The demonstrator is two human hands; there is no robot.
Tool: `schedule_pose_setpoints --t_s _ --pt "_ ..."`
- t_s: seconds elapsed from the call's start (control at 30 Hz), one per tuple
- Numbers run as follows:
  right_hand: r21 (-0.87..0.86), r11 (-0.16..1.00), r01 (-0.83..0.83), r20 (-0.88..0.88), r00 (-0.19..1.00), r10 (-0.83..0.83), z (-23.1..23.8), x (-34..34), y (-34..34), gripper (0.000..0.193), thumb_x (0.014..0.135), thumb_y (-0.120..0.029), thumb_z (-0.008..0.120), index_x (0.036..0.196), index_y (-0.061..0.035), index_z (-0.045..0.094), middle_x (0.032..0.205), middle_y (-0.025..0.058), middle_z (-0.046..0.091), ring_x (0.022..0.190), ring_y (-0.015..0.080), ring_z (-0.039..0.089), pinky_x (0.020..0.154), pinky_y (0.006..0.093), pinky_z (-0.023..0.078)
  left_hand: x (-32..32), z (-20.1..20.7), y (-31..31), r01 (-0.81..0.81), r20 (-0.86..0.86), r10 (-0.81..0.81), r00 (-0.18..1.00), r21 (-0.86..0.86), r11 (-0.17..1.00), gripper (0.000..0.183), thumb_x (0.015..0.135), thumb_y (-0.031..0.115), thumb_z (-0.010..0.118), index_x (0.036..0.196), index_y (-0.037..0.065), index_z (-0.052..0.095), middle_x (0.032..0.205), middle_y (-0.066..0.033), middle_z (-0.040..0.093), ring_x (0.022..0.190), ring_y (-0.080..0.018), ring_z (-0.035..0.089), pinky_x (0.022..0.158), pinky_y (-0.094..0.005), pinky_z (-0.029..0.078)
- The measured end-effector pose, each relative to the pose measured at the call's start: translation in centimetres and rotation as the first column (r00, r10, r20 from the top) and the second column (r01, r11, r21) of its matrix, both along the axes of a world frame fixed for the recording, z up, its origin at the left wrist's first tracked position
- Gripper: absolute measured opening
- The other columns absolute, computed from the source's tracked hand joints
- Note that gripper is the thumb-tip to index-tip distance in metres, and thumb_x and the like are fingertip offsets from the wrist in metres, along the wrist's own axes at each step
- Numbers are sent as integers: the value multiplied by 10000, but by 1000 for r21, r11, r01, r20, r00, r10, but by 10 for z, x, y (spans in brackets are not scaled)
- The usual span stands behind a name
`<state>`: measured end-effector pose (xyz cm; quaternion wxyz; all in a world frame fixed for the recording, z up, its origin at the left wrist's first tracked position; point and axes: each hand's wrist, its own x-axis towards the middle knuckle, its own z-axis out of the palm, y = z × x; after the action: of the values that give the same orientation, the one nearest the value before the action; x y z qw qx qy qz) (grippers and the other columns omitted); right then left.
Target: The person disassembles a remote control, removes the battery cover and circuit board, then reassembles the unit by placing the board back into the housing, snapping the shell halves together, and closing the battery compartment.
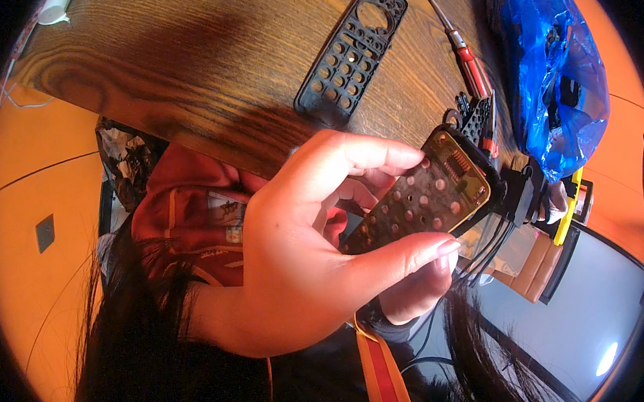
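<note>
A flat, black plastic frame with rounded ends, rows of round holes and one larger ring [356,43] lay on a brown wood-grained table [183,55]. Below the frame and to its right was a dark, rectangular device part with a gold-coloured edge and rows of pale round spots [418,205], raised at a tilt. The bare left hand [301,224] was clamped on this device part, a fingertip against its upper edge and the thumb along its lower one. The bare right hand [416,294], farther below the frame, was mostly hidden behind the left thumb, so I could not tell whether it gripped anything.

To the right of the frame lay a screwdriver with a red-and-clear handle and a steel shaft [473,69], with small black perforated pieces [475,124] near its handle end. Farther right of the frame stood a shiny, see-through blue plastic bag [556,79] with dark contents. Thin black cables [495,246] trailed below and right of the frame. Red cloth with a printed patch [181,216] was below it and to the left.
</note>
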<state>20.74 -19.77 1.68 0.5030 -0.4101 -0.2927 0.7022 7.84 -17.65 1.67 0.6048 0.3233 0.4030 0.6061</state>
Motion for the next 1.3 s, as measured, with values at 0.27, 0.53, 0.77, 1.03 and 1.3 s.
schedule_pose_setpoints --t_s 0.27,0.53,0.77,1.03,1.3 --pt "-58 998 -23 69 997 27 -2 -3 2 766 822 -475 585 1350 15 324 1248 166 493 1112 263 516 909 370 444 1 -2 2 -24 15 23 1000 101 995 423 623 -82 775 988 -34 568 1045 -130 573 937 -178 591 771 -290 499" --pt "328 935 -136 -137 972 190 -19 4 8 633 865 -387 530 1372 -46 365 1353 100 433 1208 221 435 995 385 372 -1 0 1 -13 -138 32 990 135 991 499 637 -76 773 1104 -72 597 1107 -164 552 968 -219 602 808 -305 496" --pt "303 948 -96 -91 987 130 -16 3 6 593 873 -342 519 1341 1 392 1291 144 462 1132 248 473 945 374 399 -2 -2 -2 -2 -280 74 957 247 969 457 637 -81 769 1074 -62 637 1118 -172 534 975 -244 598 837 -326 484" --pt "293 955 -50 136 991 11 -10 3 1 559 875 -303 510 1298 54 430 1203 197 501 1027 283 523 869 369 439 -2 -2 -5 31 -221 21 975 227 973 468 656 -83 753 1105 -65 620 1127 -188 529 1009 -256 585 862 -340 473" --pt "508 809 -296 813 474 -338 -8 -1 10 531 877 -264 501 1255 107 468 1115 251 539 921 318 573 793 364 479 -10 -1 -2 119 -292 -42 955 251 960 363 755 -58 658 1108 -103 590 1177 -249 517 1039 -304 569 902 -377 447"
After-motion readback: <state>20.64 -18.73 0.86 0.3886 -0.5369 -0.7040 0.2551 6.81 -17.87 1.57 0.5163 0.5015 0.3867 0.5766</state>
